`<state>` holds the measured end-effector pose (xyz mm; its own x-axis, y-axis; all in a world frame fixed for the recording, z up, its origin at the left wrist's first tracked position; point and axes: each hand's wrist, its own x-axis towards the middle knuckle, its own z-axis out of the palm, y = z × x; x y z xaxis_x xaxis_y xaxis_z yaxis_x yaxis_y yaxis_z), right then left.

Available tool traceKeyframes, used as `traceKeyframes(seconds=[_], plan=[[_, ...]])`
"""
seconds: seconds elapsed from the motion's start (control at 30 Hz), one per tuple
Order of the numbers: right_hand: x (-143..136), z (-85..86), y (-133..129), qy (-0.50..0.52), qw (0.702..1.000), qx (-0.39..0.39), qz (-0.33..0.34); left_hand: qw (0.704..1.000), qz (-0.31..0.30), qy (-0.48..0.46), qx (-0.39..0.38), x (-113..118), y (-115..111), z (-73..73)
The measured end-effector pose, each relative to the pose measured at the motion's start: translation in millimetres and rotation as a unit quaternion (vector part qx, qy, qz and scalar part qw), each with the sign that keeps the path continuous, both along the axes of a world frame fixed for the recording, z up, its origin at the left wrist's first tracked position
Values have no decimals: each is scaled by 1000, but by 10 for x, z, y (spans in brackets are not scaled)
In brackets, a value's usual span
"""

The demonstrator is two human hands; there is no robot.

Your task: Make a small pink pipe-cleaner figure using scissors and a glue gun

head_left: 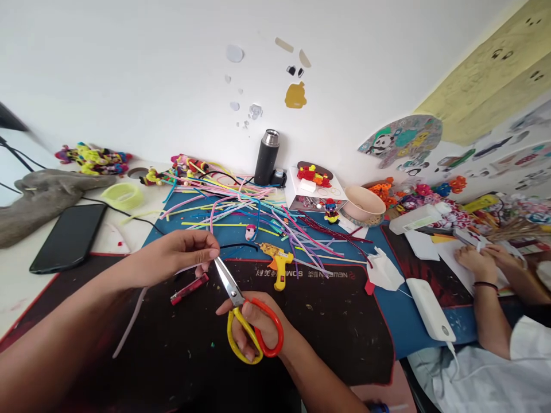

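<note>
My left hand [196, 252] is closed in a pinch on a pale pink pipe cleaner [131, 324], whose long end hangs down to the left over the black mat. My right hand [253, 327] holds scissors [231, 288] with one yellow and one red handle. The blades point up and left, and their tips touch or nearly touch the fingertips of my left hand. Just beyond the hands, a short black pipe cleaner [239, 246] lies by a yellow glue gun [279, 265]. Below my left hand is a red lighter-like object [189, 288].
Many coloured pipe cleaners [228, 209] spread across the blue table cover behind the mat. A black thermos [267, 158] and a white box [301, 198] stand near the wall. A phone [69, 236] lies left. At right are a bowl [365, 205], a white device [430, 310] and another person's hands [484, 258].
</note>
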<state>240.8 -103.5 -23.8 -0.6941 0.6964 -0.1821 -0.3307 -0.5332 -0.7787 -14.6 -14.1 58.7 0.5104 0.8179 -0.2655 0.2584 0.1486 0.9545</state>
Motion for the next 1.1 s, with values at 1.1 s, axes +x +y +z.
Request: traceKeyframes(seconds=[1.1], plan=[[156,-98,31,-10,991,-45,123,995,-42,79,-53,-127,179,3]])
